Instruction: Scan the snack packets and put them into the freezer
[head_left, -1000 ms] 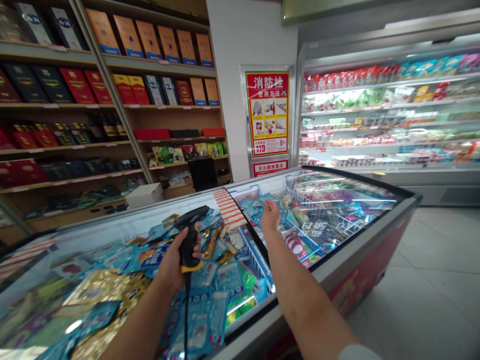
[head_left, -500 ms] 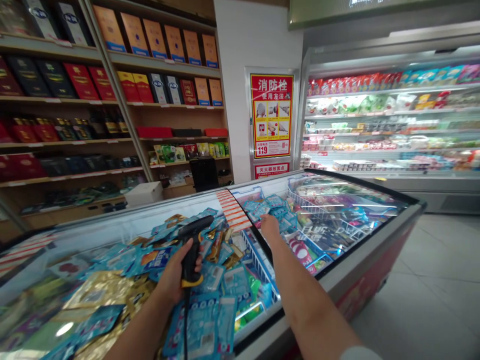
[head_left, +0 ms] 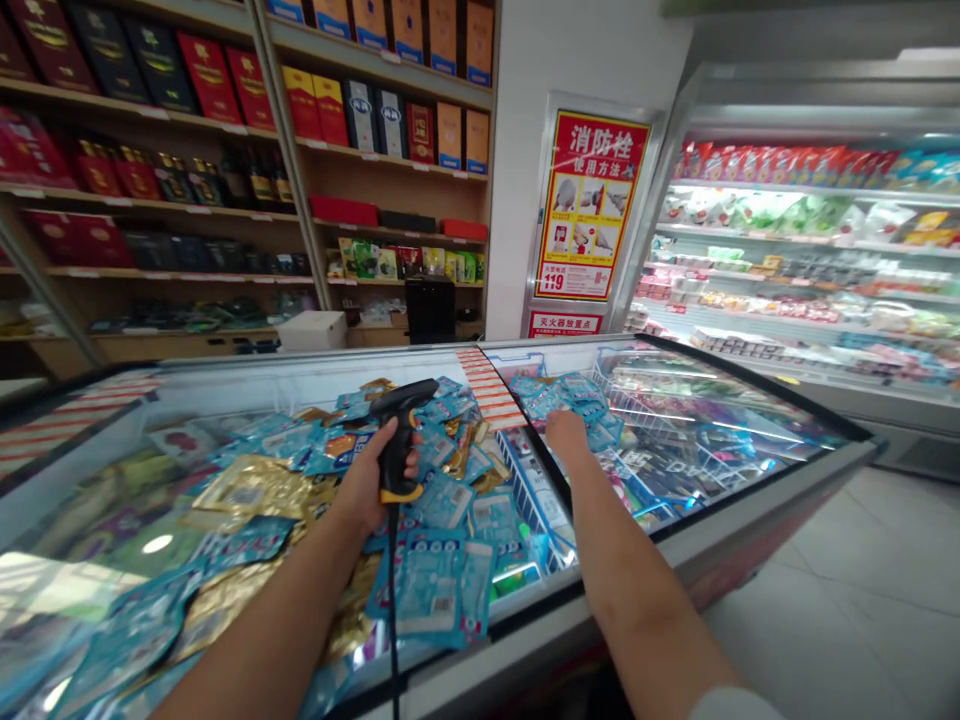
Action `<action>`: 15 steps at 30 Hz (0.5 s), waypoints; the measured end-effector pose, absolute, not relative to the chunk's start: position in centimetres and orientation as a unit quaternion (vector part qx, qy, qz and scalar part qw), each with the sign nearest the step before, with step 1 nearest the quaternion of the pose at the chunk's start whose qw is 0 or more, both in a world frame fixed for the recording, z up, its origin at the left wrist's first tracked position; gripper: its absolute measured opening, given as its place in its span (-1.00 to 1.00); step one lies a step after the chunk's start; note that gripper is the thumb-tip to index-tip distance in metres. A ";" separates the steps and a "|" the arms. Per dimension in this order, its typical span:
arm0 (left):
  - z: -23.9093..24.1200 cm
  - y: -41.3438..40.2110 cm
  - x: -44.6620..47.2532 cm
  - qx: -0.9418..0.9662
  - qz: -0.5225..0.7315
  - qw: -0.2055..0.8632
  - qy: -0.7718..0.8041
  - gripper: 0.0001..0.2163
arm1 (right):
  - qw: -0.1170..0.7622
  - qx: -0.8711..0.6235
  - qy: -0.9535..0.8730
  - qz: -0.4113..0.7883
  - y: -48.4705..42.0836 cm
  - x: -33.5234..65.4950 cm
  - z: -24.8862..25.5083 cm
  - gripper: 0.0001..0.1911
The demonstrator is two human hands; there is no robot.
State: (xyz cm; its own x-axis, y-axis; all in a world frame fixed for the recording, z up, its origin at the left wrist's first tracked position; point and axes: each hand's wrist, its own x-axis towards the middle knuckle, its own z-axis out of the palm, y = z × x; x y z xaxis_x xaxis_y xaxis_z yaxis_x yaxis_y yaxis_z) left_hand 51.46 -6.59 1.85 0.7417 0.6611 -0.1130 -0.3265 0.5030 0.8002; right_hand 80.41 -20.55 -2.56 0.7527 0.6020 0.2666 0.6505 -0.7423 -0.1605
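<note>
My left hand (head_left: 366, 482) is wrapped around the grip of a black and yellow barcode scanner (head_left: 396, 450), whose cable hangs down toward me. The scanner is above a spread of blue packets (head_left: 429, 585) and gold packets (head_left: 251, 490) on the freezer's glass top. Farther right, my right hand (head_left: 568, 437) is closed, reaching over a smaller heap of blue packets (head_left: 581, 392) beyond the dark divider. Its fingertips point away from me, so whatever they grip is hidden.
The chest freezer (head_left: 675, 545) has a raised rim and wire baskets (head_left: 529, 490) under the glass. A red and white striped strip (head_left: 487, 388) crosses its top. Behind stand shelves of boxed bottles (head_left: 375, 115), a fire-hydrant poster (head_left: 592, 205) and a lit refrigerated display (head_left: 810, 240).
The camera view has swung left and tipped down a little, so the scene sits farther right. My left hand keeps its grip on the scanner; my right hand stays at the smaller heap.
</note>
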 end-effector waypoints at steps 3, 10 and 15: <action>1.6 -6.8 51.6 0.411 0.319 0.828 0.208 -0.80 | 0.118 -0.923 -0.348 -0.113 -20.4 80.1 -2.6 -0.69; 1.3 -8.2 52.0 0.549 0.261 0.754 0.251 -0.64 | 0.321 -0.857 -0.402 0.032 -19.4 77.2 -1.4 -0.71; 1.5 -8.9 52.5 0.530 0.295 0.746 0.276 -0.69 | 0.385 -0.741 -0.485 0.261 -19.1 73.8 -0.7 -0.75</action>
